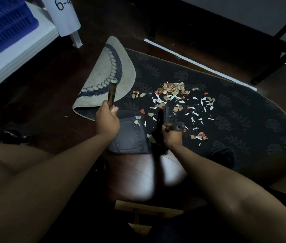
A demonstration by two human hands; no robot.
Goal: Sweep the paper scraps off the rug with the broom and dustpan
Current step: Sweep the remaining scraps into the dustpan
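While left grip clasps dustpan handle | right grip clenches broom | scraps just beyond.

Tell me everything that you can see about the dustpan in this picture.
The dustpan is dark grey and looks like plastic. Its flat tray lies at the near edge of the dark rug, partly over the wooden floor. Its long handle rises toward the camera, and the left hand grips it. A few paper scraps already lie on the tray. The broom, held by the right hand, stands just beside its right edge.
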